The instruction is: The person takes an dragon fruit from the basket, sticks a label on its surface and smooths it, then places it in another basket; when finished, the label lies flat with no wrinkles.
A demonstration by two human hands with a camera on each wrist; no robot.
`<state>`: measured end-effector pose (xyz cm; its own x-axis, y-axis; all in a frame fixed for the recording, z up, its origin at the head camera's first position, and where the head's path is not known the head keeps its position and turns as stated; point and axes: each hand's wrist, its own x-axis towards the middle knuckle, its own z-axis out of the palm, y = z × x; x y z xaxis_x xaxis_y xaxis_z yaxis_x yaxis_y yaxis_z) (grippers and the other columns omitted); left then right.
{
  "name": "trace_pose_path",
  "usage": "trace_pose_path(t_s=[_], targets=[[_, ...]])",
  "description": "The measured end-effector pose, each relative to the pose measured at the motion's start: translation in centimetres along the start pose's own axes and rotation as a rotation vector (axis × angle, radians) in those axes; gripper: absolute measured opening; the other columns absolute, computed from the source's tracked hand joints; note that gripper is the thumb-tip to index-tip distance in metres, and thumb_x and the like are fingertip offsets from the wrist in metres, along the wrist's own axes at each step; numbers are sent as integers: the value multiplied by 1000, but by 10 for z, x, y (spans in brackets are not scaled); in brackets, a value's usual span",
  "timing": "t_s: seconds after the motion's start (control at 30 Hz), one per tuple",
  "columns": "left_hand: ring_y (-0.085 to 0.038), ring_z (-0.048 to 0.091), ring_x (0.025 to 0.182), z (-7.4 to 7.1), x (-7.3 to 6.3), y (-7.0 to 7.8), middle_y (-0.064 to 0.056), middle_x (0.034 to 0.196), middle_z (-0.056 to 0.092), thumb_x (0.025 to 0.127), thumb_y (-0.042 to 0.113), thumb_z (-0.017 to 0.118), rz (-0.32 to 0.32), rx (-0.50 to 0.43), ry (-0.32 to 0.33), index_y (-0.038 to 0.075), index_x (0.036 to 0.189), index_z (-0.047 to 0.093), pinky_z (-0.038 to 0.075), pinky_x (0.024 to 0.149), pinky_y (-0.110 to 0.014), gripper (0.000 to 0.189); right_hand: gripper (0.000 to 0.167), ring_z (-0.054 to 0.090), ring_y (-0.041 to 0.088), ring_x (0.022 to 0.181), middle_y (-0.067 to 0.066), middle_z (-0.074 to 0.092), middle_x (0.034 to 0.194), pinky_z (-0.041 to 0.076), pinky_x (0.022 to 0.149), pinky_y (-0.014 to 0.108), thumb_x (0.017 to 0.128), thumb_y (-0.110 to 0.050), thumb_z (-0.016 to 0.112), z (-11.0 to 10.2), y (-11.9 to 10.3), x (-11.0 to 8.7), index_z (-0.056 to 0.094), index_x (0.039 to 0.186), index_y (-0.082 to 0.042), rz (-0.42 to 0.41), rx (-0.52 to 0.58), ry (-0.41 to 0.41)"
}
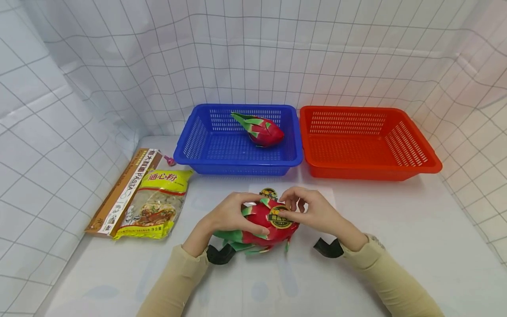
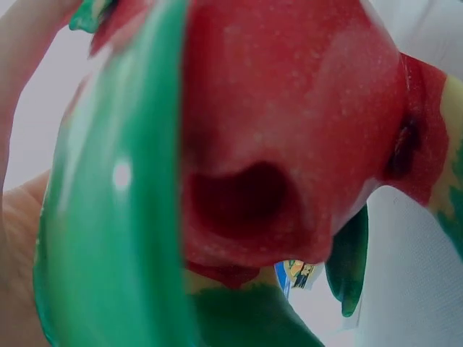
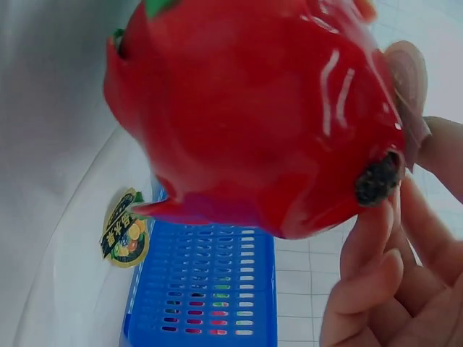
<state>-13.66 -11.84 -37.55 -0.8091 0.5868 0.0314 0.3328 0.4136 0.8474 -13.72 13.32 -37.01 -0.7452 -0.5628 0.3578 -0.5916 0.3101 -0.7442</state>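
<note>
A large red dragon fruit [image 1: 259, 215] with green-tipped scales lies on its side, its green tails toward the left. My left hand [image 1: 233, 215] grips it from the left, thumb across the near side and fingers over the far side. At its right end, my right hand [image 1: 313, 210] pinches a round black-and-gold sticker [image 1: 280, 216] against the red skin. The sticker's pale back [image 3: 407, 76] stands partly off the fruit in the right wrist view. Green scales [image 2: 116, 181] fill much of the left wrist view. A second such sticker [image 1: 269, 193] is just beyond the fruit.
A blue basket [image 1: 237, 169] behind the hands holds another dragon fruit [image 1: 266, 133]. Beside it stands a red basket [image 1: 356, 172]. A brown pasta box [image 1: 119, 191] and a yellow pasta bag [image 1: 156, 204] lie at the left, with a small pink item [image 1: 170, 160] nearby.
</note>
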Motion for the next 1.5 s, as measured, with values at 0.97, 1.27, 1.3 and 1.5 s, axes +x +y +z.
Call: trace_pose_path(t_s=[0.97,1.27,1.3,1.5], targets=[[-12,62,91,-4,1,-8,5,111,64,68,36,83,52,-75,31,18,125,59,55,71,-30,64,36,42,19,124,-1,42,143,51,79,32,84,-13,71,13,14,-5,65,119,-18,69,233,-172],[-13,56,106,18,-1,-12,4,128,53,77,43,73,46,112,95,23,140,36,51,81,-31,76,33,47,28,120,11,46,140,51,83,32,80,1,71,21,27,-11,61,112,-5,143,407,-78],[-14,55,108,21,-1,-11,2,130,52,77,44,71,59,156,118,21,141,33,51,83,-33,78,32,48,28,119,11,46,139,50,84,31,81,0,70,23,27,-12,60,111,-5,151,420,-66],[-21,53,116,34,-2,-6,-5,139,47,76,39,70,144,248,262,14,132,38,49,89,-39,69,27,45,32,122,15,47,137,42,95,26,82,-2,66,28,31,-14,55,106,-4,167,406,-5]])
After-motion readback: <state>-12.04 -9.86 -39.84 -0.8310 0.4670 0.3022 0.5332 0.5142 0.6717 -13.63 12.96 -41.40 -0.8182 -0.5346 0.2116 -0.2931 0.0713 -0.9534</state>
